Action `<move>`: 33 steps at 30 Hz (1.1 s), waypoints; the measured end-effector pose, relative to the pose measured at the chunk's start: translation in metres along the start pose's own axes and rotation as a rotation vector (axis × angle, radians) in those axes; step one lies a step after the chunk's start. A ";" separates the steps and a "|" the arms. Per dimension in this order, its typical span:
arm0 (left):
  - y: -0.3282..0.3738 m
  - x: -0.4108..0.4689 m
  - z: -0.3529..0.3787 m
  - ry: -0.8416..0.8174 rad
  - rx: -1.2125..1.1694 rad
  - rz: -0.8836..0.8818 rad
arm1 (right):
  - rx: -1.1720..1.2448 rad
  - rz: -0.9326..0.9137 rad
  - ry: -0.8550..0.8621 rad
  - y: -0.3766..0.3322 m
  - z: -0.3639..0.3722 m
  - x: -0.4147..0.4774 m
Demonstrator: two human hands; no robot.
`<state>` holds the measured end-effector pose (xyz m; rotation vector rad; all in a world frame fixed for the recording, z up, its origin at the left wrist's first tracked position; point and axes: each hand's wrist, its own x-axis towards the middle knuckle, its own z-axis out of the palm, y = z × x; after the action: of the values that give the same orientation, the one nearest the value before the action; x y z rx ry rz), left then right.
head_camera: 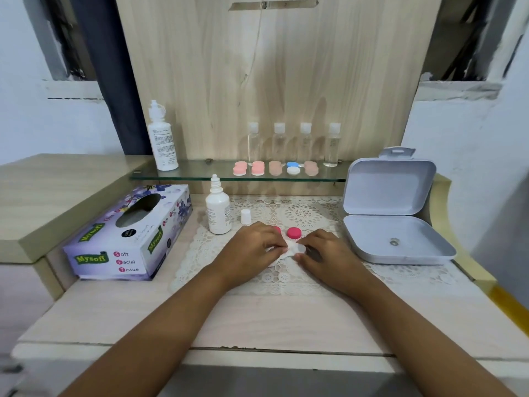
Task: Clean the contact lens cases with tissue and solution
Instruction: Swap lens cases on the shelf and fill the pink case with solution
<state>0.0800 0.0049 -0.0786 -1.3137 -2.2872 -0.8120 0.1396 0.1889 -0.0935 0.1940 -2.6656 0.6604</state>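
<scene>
Nearest, over the lace mat: left hand and right hand, fingers curled, pinching a white tissue between them — contents unclear. Just behind, two pink caps; then the uncapped solution bottle; farthest, lens cases on the glass shelf.

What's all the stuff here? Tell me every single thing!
tissue box: one, purple, left of lace mat
big solution bottle: one, white, left end of glass shelf
small solution bottle: one, white, uncapped, on mat
loose cap: one, white, beside small bottle
clear bottles: four, white caps, back of shelf
lens cases: five, two pink, two peach, one blue-and-white, shelf front
round lids: two, pink, behind hands, one partly hidden
hinged box: one, grey, open, right side
tissue: one, white, between hands
left hand: pinches tissue
right hand: pinches tissue
</scene>
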 end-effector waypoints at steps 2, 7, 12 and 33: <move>0.000 -0.002 -0.002 -0.030 -0.029 -0.038 | -0.007 0.005 -0.005 0.000 -0.001 0.000; -0.010 -0.005 -0.001 -0.148 -0.009 -0.073 | -0.009 0.012 -0.017 -0.001 -0.001 0.000; -0.011 -0.004 -0.001 -0.134 0.038 -0.051 | -0.011 0.021 -0.020 -0.001 -0.002 0.000; -0.008 0.001 -0.001 -0.219 -0.004 -0.067 | -0.018 0.019 -0.070 -0.001 -0.003 0.002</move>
<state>0.0723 0.0018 -0.0800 -1.3958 -2.5112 -0.7251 0.1390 0.1888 -0.0901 0.1908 -2.7427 0.6458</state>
